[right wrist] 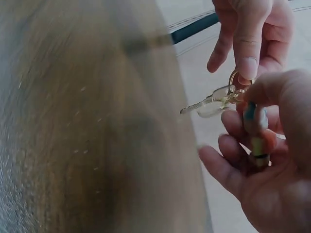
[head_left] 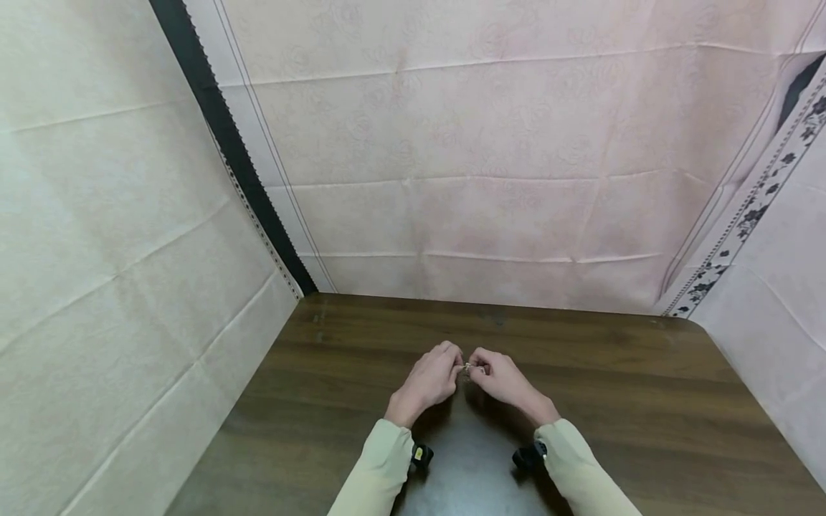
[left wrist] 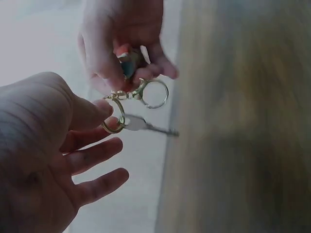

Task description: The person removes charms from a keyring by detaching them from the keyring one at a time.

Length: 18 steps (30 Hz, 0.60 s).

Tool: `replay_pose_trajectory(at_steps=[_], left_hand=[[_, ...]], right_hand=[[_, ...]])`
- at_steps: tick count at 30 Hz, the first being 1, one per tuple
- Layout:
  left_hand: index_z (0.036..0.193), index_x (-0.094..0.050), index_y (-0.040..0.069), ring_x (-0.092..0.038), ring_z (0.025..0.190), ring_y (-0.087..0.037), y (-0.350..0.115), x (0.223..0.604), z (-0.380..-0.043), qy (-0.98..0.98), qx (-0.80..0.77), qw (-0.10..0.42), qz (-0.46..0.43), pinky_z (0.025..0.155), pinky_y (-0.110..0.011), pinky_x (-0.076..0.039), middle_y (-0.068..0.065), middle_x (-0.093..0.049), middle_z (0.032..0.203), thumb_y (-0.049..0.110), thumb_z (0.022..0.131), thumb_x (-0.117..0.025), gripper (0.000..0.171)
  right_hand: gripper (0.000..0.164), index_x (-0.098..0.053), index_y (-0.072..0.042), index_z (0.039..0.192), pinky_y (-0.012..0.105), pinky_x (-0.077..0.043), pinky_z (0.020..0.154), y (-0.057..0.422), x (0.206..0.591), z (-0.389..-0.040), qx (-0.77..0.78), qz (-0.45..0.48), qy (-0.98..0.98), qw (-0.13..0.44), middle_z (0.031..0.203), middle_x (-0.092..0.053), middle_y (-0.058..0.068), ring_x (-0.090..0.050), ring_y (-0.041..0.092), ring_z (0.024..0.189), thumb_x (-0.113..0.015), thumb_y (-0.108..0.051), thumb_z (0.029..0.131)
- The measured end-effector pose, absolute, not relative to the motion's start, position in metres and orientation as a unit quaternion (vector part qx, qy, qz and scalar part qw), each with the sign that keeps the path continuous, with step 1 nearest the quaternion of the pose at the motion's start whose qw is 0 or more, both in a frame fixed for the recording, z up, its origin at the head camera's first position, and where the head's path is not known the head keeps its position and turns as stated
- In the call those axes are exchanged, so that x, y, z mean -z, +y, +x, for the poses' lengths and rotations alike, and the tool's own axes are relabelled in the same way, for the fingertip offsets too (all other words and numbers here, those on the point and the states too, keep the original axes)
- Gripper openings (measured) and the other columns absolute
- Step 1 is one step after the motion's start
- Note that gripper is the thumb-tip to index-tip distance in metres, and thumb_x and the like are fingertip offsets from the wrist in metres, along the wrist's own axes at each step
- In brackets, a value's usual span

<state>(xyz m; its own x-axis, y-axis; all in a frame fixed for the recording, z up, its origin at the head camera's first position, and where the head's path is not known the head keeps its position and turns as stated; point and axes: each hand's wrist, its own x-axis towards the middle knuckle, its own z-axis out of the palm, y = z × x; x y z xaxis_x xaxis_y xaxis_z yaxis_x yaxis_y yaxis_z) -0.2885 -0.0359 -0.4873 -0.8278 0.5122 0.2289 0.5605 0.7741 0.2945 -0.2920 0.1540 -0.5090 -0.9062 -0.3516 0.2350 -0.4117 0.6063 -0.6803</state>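
Observation:
Above the table, both hands meet at a small keychain. My left hand pinches its gold split ring between thumb and forefinger, with the other fingers spread apart. A silver key hangs from that ring, its blade pointing away from the left palm. Beside it sits a gold clasp with a round loop. My right hand grips the colourful charm, which shows blue, orange and yellow parts; fingers cover some of it. In the head view the keychain is mostly hidden by the fingers.
The brown wooden table spreads under both forearms. Pale cloth hangs at the back, with more cloth on the left and right. Dark wrist devices sit below the sleeves.

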Motion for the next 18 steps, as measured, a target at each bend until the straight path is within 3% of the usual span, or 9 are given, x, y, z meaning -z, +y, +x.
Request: replay_pose_trajectory(at_steps=[7, 12, 18], left_hand=[[0.103, -0.057, 0.016, -0.050, 0.077, -0.006, -0.033, 0.468, -0.270, -0.922, 0.229, 0.076, -0.304, 0.069, -0.017, -0.046, 0.002, -0.058, 0.100, 0.019, 0.100, -0.057, 0.005], [0.101, -0.058, 0.015, -0.049, 0.074, -0.005, -0.033, 0.453, -0.261, -0.912, 0.243, 0.107, -0.312, 0.066, -0.016, -0.045, 0.003, -0.057, 0.095, 0.018, 0.098, -0.059, 0.004], [0.101, -0.058, 0.014, -0.048, 0.075, -0.006, -0.028, 0.443, -0.253, -0.902, 0.259, 0.117, -0.325, 0.066, -0.014, -0.043, 0.002, -0.056, 0.094, 0.017, 0.098, -0.060, 0.004]], right_hand=[[0.011, -0.072, -0.022, 0.102, 0.025, -0.042, 0.054, 0.167, 0.501, -0.275, -0.431, 0.189, -0.881, 0.045, 0.081, -0.062, -0.003, -0.046, 0.009, 0.060, -0.063, -0.024, 0.096], [0.012, -0.070, -0.024, 0.100, 0.025, -0.043, 0.054, 0.170, 0.493, -0.267, -0.462, 0.180, -0.868, 0.038, 0.080, -0.059, -0.002, -0.046, 0.010, 0.060, -0.060, -0.030, 0.098], [0.014, -0.068, -0.018, 0.096, 0.025, -0.044, 0.056, 0.175, 0.477, -0.258, -0.500, 0.204, -0.841, 0.034, 0.079, -0.060, 0.000, -0.046, 0.007, 0.060, -0.058, -0.026, 0.100]])
